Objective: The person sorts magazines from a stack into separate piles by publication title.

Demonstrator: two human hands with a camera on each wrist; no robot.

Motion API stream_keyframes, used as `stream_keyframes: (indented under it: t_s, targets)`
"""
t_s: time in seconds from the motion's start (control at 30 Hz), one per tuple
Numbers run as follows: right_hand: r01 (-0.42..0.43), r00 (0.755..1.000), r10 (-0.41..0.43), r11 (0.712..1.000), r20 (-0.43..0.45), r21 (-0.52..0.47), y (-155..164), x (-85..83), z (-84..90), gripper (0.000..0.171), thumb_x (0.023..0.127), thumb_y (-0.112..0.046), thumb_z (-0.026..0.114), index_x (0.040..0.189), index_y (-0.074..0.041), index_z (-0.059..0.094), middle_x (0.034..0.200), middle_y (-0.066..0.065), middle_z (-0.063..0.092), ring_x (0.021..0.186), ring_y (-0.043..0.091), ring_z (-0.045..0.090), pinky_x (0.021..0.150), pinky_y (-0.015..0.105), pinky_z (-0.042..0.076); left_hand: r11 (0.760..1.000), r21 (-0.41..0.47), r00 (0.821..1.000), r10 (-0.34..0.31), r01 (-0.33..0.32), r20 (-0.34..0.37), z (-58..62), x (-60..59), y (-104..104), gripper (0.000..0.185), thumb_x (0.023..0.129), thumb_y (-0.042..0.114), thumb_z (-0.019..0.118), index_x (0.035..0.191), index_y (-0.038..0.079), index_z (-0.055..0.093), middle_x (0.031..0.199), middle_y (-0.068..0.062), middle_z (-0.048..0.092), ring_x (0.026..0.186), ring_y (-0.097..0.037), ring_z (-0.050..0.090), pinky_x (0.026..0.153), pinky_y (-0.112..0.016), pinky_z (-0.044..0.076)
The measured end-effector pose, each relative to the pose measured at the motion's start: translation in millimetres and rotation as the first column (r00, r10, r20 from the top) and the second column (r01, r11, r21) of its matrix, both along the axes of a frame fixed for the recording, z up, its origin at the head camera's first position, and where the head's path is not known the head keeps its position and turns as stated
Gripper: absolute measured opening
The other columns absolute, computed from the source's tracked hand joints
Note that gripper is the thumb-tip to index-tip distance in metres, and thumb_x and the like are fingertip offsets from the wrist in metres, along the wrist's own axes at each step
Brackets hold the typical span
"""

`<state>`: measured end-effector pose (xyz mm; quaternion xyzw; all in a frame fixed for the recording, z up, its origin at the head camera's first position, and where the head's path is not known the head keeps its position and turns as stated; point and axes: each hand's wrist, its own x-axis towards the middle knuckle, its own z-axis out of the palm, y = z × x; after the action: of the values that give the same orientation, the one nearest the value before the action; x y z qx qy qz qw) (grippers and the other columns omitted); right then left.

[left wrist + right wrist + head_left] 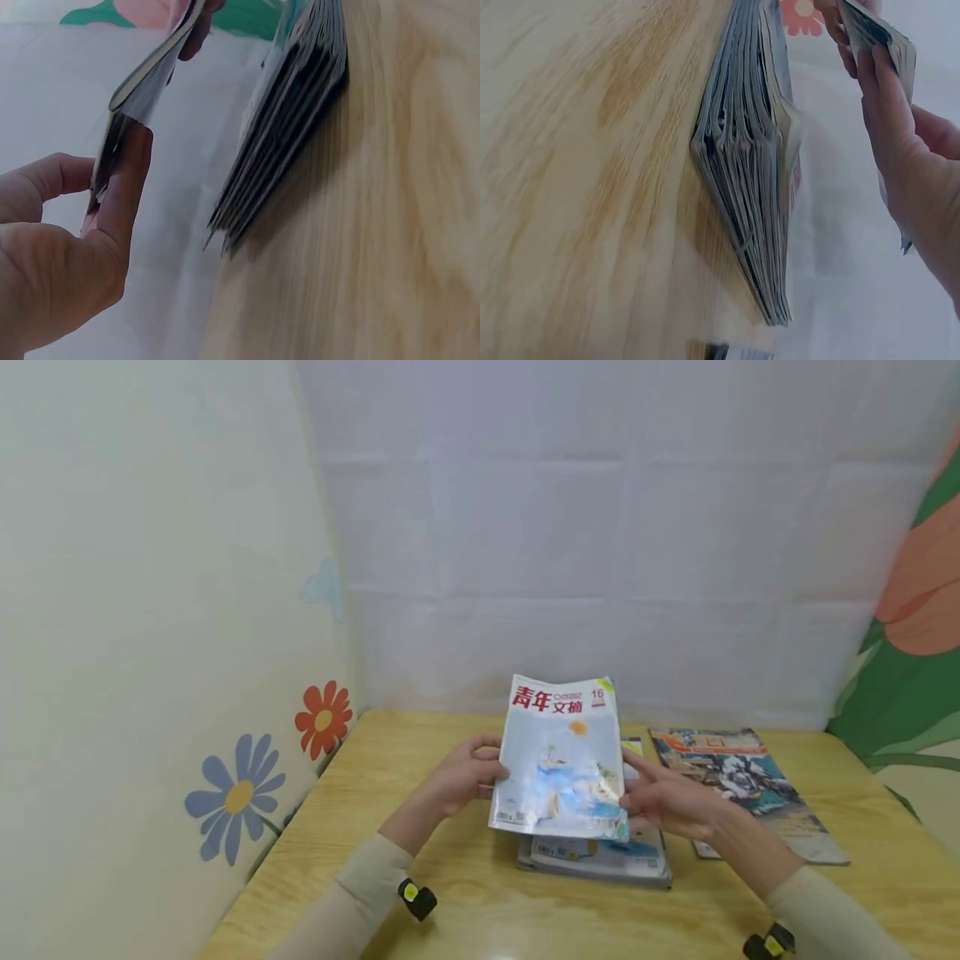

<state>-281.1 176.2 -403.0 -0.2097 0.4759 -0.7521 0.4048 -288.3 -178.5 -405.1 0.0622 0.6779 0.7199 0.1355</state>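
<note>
left hand (467, 774) grips magazine (561, 760) left edge | right hand (667, 797) grips right edge | long axis upright, above stack (600, 856) on counter (480, 893)

Bright, even light; wrist views blurry, head cam w/ edge distortion.

One glossy white-and-blue magazine with red title characters (561, 760) is held up; one stack of thin glossy magazines (600, 858), number unclear, lies beneath; one colourful illustrated magazine (742, 781) lies apart; two painted flowers, one red (323, 719), one blue (236, 795)
</note>
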Motion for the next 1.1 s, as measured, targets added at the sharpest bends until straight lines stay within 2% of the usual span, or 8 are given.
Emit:
stream_keyframes:
  t_s: [0.1,0.17,0.27,0.37,0.5,0.63,0.83,1.1]
  targets:
    - [0.039,0.999,-0.039,0.999,0.027,0.012,-14.5,-6.7,-0.3,0.097,0.099,0.017,0.041,0.162,-0.034,-0.014,0.147,0.024,0.042,0.105,0.031,0.062,0.086,0.044,0.055,0.999,-0.022,0.999,0.035,-0.036,-0.024,-3.7,-8.8,-10.6,0.052,0.090,-0.001,0.066,0.137,0.000,0.046,0.126,-0.024,0.063,0.101,-0.034,0.068,0.080,-0.045,0.058]
    - [0.071,0.995,-0.072,0.997,0.069,0.012,-27.9,-11.9,0.0,0.098,0.097,0.019,0.042,0.163,-0.034,-0.008,0.148,0.026,0.041,0.112,0.037,0.061,0.089,0.047,0.055,0.996,-0.040,0.996,0.077,-0.078,-0.036,-8.2,-15.1,-19.8,0.052,0.090,-0.001,0.067,0.138,0.001,0.048,0.128,-0.024,0.061,0.101,-0.033,0.067,0.081,-0.044,0.058]
    - [0.101,0.988,-0.102,0.995,0.116,0.016,-51.5,-20.3,1.8,0.097,0.096,0.020,0.041,0.164,-0.036,0.001,0.152,0.028,0.038,0.120,0.045,0.057,0.094,0.052,0.052,0.985,-0.075,0.988,0.149,-0.152,-0.045,-15.2,-22.8,-37.4,0.052,0.090,0.001,0.067,0.139,0.002,0.050,0.132,-0.023,0.060,0.102,-0.034,0.067,0.081,-0.044,0.058]
    - [0.128,0.984,-0.132,0.991,0.121,0.035,-76.1,-29.0,3.6,0.097,0.094,0.021,0.041,0.164,-0.037,0.006,0.152,0.029,0.038,0.125,0.051,0.052,0.097,0.058,0.048,0.972,-0.114,0.979,0.201,-0.205,-0.043,-17.8,-27.9,-56.2,0.053,0.091,0.003,0.068,0.141,0.004,0.050,0.136,-0.022,0.058,0.107,-0.034,0.065,0.084,-0.044,0.057]
    - [0.186,0.975,-0.196,0.978,0.107,0.095,-105.5,-40.7,4.5,0.096,0.093,0.021,0.043,0.165,-0.033,0.011,0.148,0.030,0.042,0.123,0.050,0.054,0.097,0.061,0.047,0.961,-0.155,0.974,0.224,-0.228,-0.042,-15.0,-33.8,-77.8,0.054,0.094,0.007,0.067,0.145,0.004,0.049,0.138,-0.021,0.057,0.112,-0.034,0.063,0.087,-0.043,0.056]
    - [0.236,0.957,-0.254,0.963,0.140,0.134,-132.5,-51.3,3.3,0.095,0.091,0.021,0.044,0.165,-0.030,0.012,0.142,0.030,0.048,0.121,0.048,0.056,0.095,0.059,0.049,0.944,-0.194,0.964,0.263,-0.266,-0.045,-10.9,-39.2,-98.1,0.052,0.096,0.011,0.066,0.145,0.006,0.052,0.136,-0.019,0.059,0.111,-0.034,0.062,0.086,-0.042,0.055]
    - [0.242,0.948,-0.264,0.960,0.177,0.137,-173.8,-60.2,3.6,0.099,0.089,0.022,0.044,0.165,-0.026,0.005,0.136,0.032,0.052,0.122,0.051,0.055,0.093,0.058,0.051,0.908,-0.286,0.950,0.308,-0.308,-0.045,-13.7,-46.8,-130.9,0.051,0.099,0.017,0.062,0.149,0.009,0.052,0.139,-0.017,0.055,0.112,-0.034,0.058,0.088,-0.040,0.053]
    - [0.263,0.938,-0.297,0.945,0.176,0.194,-218.1,-61.7,-8.8,0.087,0.086,0.023,0.044,0.163,-0.011,0.018,0.130,0.031,0.057,0.123,0.050,0.054,0.095,0.058,0.049,0.863,-0.382,0.931,0.365,-0.330,0.020,-20.0,-43.2,-160.7,0.052,0.100,0.018,0.062,0.149,0.005,0.050,0.137,-0.021,0.056,0.106,-0.033,0.060,0.082,-0.037,0.056]
